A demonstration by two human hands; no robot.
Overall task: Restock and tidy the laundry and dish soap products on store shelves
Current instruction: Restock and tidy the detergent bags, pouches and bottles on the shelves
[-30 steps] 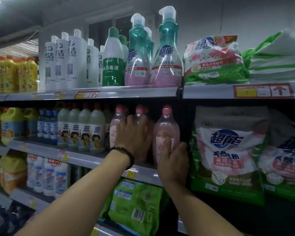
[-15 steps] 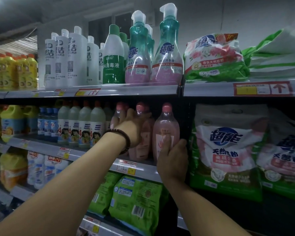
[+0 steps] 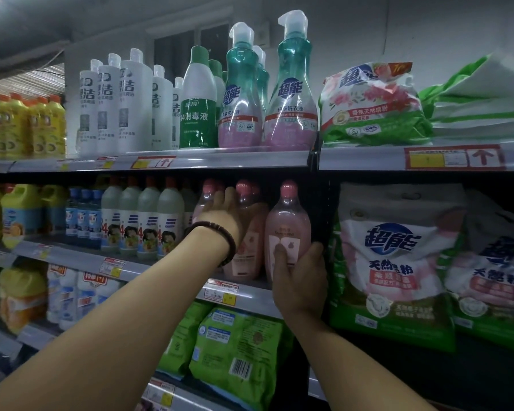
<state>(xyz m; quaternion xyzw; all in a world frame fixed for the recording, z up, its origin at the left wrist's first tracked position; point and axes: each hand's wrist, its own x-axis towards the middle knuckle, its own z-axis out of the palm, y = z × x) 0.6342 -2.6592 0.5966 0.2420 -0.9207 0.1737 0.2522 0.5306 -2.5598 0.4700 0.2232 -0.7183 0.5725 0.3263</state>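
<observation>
Three pink bottles with pink caps stand on the middle shelf [image 3: 161, 266], just left of a dark upright divider. My right hand [image 3: 298, 280] grips the lower part of the rightmost pink bottle [image 3: 288, 221], thumb on its label. My left hand [image 3: 224, 213], with a dark bead bracelet on the wrist, reaches between the leftmost pink bottle [image 3: 205, 200] and the middle pink bottle [image 3: 250, 232]; its fingers curl around the middle one's neck and shoulder. All three bottles stand upright.
Grey-white bottles [image 3: 149, 221] with cartoon labels stand left of the pink ones. Teal pump bottles [image 3: 291, 99] and white bottles [image 3: 134, 102] fill the top shelf. Large detergent powder bags [image 3: 395, 262] sit right of the divider, green packs [image 3: 238, 348] below.
My left hand has slid from the front of the middle pink bottle up and left, in between the bottles. My right hand stays on the rightmost bottle.
</observation>
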